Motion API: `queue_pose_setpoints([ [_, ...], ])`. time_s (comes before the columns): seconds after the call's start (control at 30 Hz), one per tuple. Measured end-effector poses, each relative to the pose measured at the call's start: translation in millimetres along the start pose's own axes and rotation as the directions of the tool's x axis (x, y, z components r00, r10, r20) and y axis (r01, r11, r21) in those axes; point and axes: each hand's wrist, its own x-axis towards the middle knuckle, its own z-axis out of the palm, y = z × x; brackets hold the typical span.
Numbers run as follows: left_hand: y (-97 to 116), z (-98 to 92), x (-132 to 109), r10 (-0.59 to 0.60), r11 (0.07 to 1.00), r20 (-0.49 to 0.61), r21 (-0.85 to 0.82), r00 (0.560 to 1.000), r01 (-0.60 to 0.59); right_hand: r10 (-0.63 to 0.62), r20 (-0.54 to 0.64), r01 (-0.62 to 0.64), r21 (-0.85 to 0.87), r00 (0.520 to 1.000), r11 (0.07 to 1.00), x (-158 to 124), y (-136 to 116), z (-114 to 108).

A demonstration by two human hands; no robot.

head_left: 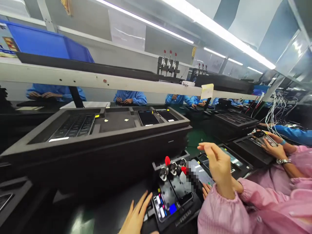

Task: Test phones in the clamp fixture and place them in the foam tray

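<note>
On the dark bench (104, 211), a clamp jig (174, 195); strip lights (219, 31) overhead.

- Left of the clamp fixture (174, 191), at its near corner: left hand (136, 216), flat on the table (97, 214).
- Right of the fixture, raised above it: right hand (219, 165).
- Behind and left of the fixture: foam tray (109, 136), phones (148, 117) in its right compartments.
- Above and behind the fixture: shelf (97, 81), bin (48, 45) on its left end.
- Far right of the fixture: a co-worker's hands (270, 146).
</note>
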Motion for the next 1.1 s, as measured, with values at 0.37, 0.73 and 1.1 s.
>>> queue_pose_setpoints([
  [0.37,34.4,0.8,6.5,0.016,0.996,-0.016,0.086,1.000,-0.014,0.127,0.297,-0.099,-0.107,0.946,0.989,-97.9,88.1,65.3],
  [0.73,35.9,4.1,9.6,0.007,0.996,-0.042,0.085,0.999,-0.004,0.128,0.230,-0.093,-0.158,0.965,0.983,-103.0,97.6,70.4],
  [1.1,33.3,10.8,8.9,-0.013,1.000,-0.076,0.009,0.997,0.014,0.185,0.209,-0.144,-0.194,0.960,0.970,-98.2,83.7,58.6],
])
